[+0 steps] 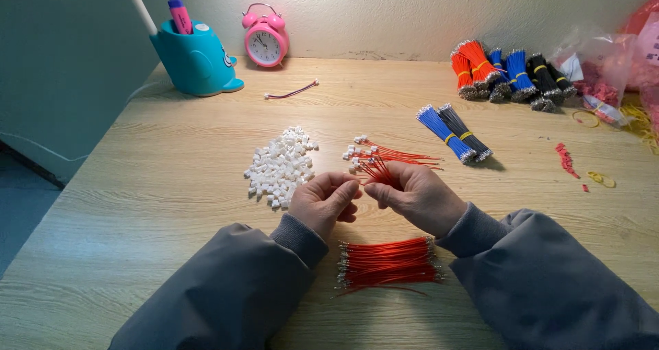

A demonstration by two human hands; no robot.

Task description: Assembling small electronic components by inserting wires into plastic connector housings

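Red wires [382, 172] pinched by right hand [417, 197], left hand [325, 201] touching

Red wires [388, 262], white connectors [281, 166], a pink clock [266, 42], a turquoise pen holder [195, 60], grey sleeves [240, 288].

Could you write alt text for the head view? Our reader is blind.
Two hands, left and right, pinch red wires together above a wooden table. White connectors lie heaped to their left, a loose red bundle lies between the sleeves, and a pink clock stands at the back.
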